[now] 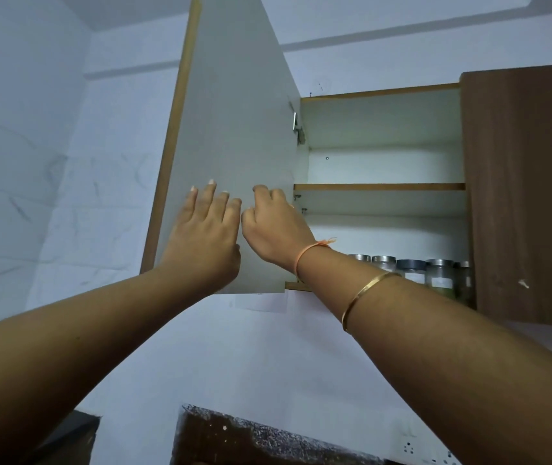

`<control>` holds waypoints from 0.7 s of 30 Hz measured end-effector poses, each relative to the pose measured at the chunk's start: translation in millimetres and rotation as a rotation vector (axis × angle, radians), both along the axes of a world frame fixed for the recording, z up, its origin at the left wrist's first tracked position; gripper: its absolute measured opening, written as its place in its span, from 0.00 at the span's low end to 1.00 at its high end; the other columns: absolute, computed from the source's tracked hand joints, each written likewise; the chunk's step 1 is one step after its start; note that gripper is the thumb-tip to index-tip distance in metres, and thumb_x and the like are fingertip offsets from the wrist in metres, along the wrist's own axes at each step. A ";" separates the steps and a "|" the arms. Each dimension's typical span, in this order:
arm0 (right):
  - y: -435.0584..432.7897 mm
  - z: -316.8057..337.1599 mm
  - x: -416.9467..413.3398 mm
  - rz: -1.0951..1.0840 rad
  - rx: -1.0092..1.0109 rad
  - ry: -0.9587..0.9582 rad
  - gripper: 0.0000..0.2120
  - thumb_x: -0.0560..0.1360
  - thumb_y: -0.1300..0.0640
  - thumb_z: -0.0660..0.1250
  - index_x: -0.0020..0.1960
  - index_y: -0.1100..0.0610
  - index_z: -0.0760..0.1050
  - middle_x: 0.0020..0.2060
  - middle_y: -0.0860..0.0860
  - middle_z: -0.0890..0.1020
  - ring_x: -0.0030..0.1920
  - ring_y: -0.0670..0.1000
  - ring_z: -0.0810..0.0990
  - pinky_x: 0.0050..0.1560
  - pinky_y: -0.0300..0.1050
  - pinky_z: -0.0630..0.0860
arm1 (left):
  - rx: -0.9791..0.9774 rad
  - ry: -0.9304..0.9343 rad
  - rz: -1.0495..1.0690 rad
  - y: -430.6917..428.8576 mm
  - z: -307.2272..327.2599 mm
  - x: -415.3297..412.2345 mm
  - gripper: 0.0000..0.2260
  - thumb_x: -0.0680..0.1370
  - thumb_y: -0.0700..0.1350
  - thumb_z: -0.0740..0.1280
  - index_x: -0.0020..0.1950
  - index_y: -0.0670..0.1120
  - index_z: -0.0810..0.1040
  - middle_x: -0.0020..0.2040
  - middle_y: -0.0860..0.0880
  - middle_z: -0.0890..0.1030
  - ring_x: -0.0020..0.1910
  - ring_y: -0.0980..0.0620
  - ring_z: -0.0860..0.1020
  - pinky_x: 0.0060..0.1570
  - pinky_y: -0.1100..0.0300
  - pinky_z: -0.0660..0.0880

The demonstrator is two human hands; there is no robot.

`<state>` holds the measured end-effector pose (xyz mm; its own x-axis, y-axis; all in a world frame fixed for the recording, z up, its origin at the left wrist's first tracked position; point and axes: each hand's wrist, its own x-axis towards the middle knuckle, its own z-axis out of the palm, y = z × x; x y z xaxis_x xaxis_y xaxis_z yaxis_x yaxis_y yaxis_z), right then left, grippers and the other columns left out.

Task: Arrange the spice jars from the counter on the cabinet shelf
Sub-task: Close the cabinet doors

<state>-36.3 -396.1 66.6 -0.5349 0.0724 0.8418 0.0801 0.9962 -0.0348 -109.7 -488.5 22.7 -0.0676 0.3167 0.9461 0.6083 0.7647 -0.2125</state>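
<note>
Several glass spice jars (412, 270) with metal lids stand in a row on the bottom shelf (296, 286) of the wall cabinet, partly hidden behind my right forearm. The cabinet's left door (234, 112) is swung open, its white inner face toward me. My left hand (205, 234) lies flat on that inner face with fingers spread, holding nothing. My right hand (276, 224) rests against the same door near its hinge side, fingers curled loosely, with nothing visible in it.
The upper shelf (380, 186) holds nothing in view. The right cabinet door (524, 196), brown wood, is closed. A dark speckled counter (251, 437) lies below. Wall sockets (409, 448) sit low on the white wall.
</note>
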 end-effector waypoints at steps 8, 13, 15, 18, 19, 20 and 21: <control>-16.0 -4.0 -5.6 0.119 -0.037 0.066 0.20 0.79 0.56 0.53 0.69 0.61 0.63 0.64 0.61 0.68 0.59 0.63 0.73 0.55 0.53 0.71 | 0.091 -0.013 -0.046 -27.0 -10.1 4.2 0.33 0.75 0.46 0.65 0.76 0.41 0.54 0.76 0.39 0.54 0.76 0.40 0.46 0.73 0.48 0.40; -29.0 -7.1 -7.7 0.127 -0.091 0.086 0.20 0.81 0.53 0.52 0.69 0.61 0.63 0.65 0.61 0.68 0.61 0.63 0.72 0.58 0.54 0.70 | 0.186 -0.038 -0.185 -40.7 -12.2 0.7 0.38 0.73 0.44 0.67 0.77 0.43 0.49 0.77 0.39 0.49 0.76 0.41 0.45 0.73 0.49 0.42; -37.2 -2.2 -8.9 0.138 -0.123 0.123 0.20 0.81 0.51 0.52 0.68 0.61 0.64 0.65 0.61 0.69 0.62 0.62 0.72 0.59 0.53 0.68 | 0.265 -0.089 -0.258 -46.7 -6.7 -1.9 0.39 0.73 0.44 0.67 0.77 0.43 0.48 0.77 0.40 0.48 0.76 0.42 0.45 0.73 0.49 0.43; -51.6 0.6 -15.1 0.147 -0.191 0.153 0.23 0.81 0.47 0.52 0.70 0.59 0.63 0.66 0.60 0.68 0.65 0.61 0.70 0.61 0.52 0.67 | 0.325 -0.194 -0.369 -54.4 -0.2 -10.9 0.39 0.74 0.46 0.67 0.77 0.44 0.45 0.77 0.42 0.48 0.76 0.44 0.46 0.74 0.49 0.45; -55.6 0.8 -18.0 0.155 -0.214 0.157 0.24 0.81 0.46 0.52 0.70 0.59 0.63 0.67 0.60 0.68 0.65 0.60 0.69 0.61 0.51 0.66 | 0.337 -0.227 -0.409 -56.3 1.8 -14.4 0.39 0.74 0.46 0.67 0.77 0.44 0.45 0.77 0.42 0.48 0.76 0.44 0.47 0.75 0.48 0.47; -60.8 0.4 -22.4 0.161 -0.236 0.162 0.25 0.81 0.44 0.53 0.71 0.59 0.62 0.68 0.59 0.67 0.66 0.59 0.69 0.61 0.49 0.66 | 0.350 -0.259 -0.448 -59.7 3.2 -19.3 0.40 0.74 0.46 0.67 0.77 0.44 0.46 0.77 0.43 0.49 0.76 0.44 0.48 0.75 0.47 0.50; -65.7 0.1 -26.6 0.166 -0.257 0.169 0.26 0.80 0.43 0.53 0.72 0.59 0.61 0.69 0.59 0.67 0.67 0.59 0.68 0.60 0.48 0.65 | 0.359 -0.291 -0.474 -63.0 4.3 -24.4 0.40 0.73 0.47 0.68 0.77 0.44 0.46 0.77 0.43 0.50 0.76 0.44 0.50 0.74 0.46 0.52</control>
<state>-62.9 -461.8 66.6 -0.4114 0.2173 0.8852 -0.1106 0.9521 -0.2851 -134.1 -551.5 26.9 -0.2674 0.0438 0.9626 0.8906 0.3927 0.2296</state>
